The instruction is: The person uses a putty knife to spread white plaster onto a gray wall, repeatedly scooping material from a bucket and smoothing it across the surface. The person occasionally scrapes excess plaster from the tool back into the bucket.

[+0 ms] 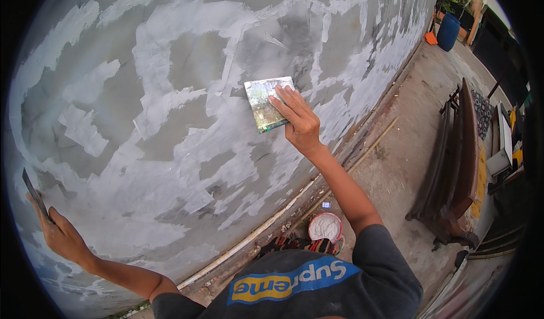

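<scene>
A large grey wall (192, 58) is streaked with uneven patches of white filler. My right hand (297, 117) holds a shiny square spreading blade (258, 106) flat on or very close to the wall, fingers pressed on its back. At the far left, my left hand (62, 234) grips a second flat, dark-edged tool (33, 189), seen nearly edge-on. Below, near my body, a red-rimmed bucket (324, 227) holds white paste.
A pale pipe (262, 224) runs along the wall's foot on the concrete ground (385, 171). Wooden bench-like furniture (459, 160) and other stacked items stand at right, with a blue barrel (449, 32) and orange object (430, 38) farther back.
</scene>
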